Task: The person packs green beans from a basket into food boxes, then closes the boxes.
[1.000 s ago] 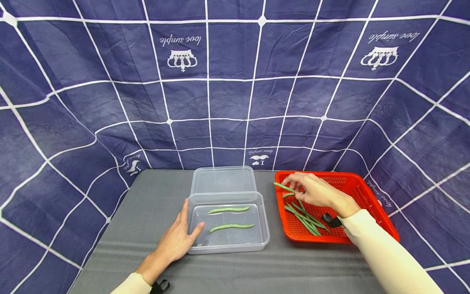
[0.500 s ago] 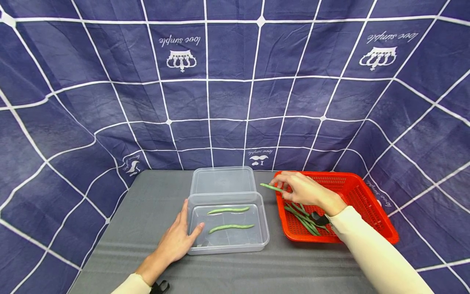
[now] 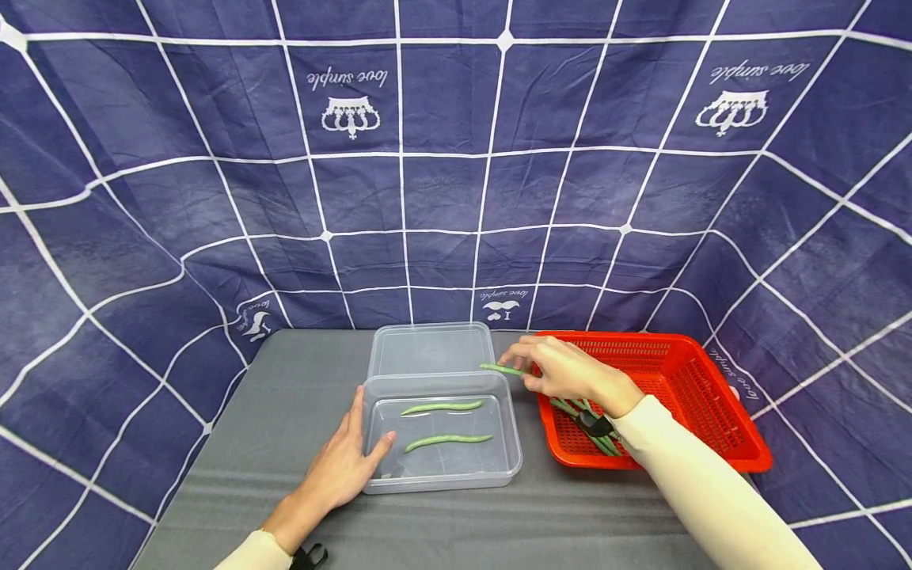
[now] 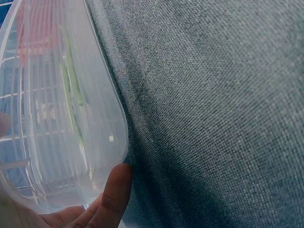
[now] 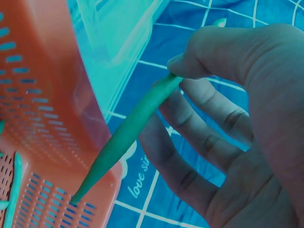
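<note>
My left hand (image 3: 342,467) lies with straight fingers along the left wall of a clear plastic container (image 3: 470,480), its thumb over the rim. Inside, two green beans (image 3: 443,408) lie apart, roughly parallel, left to right. In the left wrist view, fingertips touch the container's outer wall (image 4: 111,109). Between thumb and fingertips, my right hand (image 3: 559,368) pinches a single green bean (image 3: 501,369) beside the container's back right corner. The right wrist view shows this bean (image 5: 128,133) sticking out from the pinch, its far end overlapping the red basket.
A red perforated basket (image 3: 694,396) stands at the right, holding several more green beans (image 3: 566,408) partly hidden by my right wrist. Behind the container lies its translucent lid (image 3: 431,348). Blue cloth (image 3: 449,190) with white lines rises behind the grey tabletop (image 3: 299,380).
My right hand has carried the pinched green bean leftward, from over the red basket to near the container's back right corner. The left hand has stayed put at the container.
</note>
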{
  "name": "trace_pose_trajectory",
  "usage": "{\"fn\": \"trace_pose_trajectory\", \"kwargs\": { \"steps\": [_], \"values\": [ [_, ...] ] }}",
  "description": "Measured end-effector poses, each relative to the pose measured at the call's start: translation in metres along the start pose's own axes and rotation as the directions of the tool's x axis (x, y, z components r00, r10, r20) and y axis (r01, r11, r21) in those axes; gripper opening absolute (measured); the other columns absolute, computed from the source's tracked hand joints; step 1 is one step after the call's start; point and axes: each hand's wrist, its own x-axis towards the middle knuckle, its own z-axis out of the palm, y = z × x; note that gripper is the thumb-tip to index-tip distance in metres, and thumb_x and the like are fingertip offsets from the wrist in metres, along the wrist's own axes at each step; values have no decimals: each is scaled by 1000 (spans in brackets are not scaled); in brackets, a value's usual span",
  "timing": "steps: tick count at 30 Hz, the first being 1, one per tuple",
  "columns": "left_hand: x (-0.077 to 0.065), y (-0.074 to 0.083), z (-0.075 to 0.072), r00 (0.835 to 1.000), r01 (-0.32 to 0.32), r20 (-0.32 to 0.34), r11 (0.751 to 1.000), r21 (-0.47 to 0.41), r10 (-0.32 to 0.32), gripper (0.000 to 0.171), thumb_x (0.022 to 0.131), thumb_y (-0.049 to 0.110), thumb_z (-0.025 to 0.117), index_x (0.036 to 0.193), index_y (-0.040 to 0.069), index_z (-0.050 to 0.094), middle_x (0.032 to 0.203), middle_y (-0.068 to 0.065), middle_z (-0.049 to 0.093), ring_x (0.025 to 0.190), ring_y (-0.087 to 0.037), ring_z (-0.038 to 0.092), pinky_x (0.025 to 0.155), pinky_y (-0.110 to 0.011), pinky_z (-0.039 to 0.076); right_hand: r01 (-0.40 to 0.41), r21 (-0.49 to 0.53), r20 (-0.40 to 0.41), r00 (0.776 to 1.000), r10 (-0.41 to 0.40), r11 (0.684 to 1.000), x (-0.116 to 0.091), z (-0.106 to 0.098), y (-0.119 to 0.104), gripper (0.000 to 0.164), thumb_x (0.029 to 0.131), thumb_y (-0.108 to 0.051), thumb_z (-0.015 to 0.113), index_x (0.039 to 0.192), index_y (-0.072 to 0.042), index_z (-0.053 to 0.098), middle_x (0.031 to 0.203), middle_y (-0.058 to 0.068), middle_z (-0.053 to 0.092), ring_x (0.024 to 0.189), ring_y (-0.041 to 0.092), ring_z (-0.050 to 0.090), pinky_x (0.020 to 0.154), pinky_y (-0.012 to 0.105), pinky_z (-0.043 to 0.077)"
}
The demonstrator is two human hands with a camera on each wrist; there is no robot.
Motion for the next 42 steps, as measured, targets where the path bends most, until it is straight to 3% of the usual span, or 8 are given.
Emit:
{"fn": "trace_pose_trajectory", "kwargs": {
  "steps": [6,19,26,42],
  "values": [
    [0,-1,1,1000,0,0,1000,2,0,110,115,67,62,189,14,0,184,-30,43,159,-56,58,120,-75,54,33,40,11,999,-34,999,10,4,-6,46,95,0,79,135,-22,84,114,-3,79,91,7,78,85,28,65],
    [-1,1,0,1000,1,-2,1000,-7,-1,110,116,62,65,189,14,-2,185,-30,41,160,-56,57,121,-75,53,25,14,62,998,-26,1000,31,18,-23,48,98,-3,78,138,-29,83,116,-8,79,97,4,79,75,26,59],
    [-1,1,0,1000,-2,-6,1000,-4,2,110,115,59,67,189,12,0,183,-31,44,157,-57,59,119,-75,54,28,14,96,995,-30,1000,41,26,-31,49,99,-2,78,140,-27,82,118,-7,79,99,7,80,77,28,60],
    [0,0,0,1000,-3,-4,1000,4,3,112,115,68,62,189,13,-1,183,-30,44,156,-57,60,120,-74,55,55,2,133,990,-55,998,59,44,-45,50,99,-2,76,142,-28,82,121,-6,79,102,8,79,77,32,61]
  ]
}}
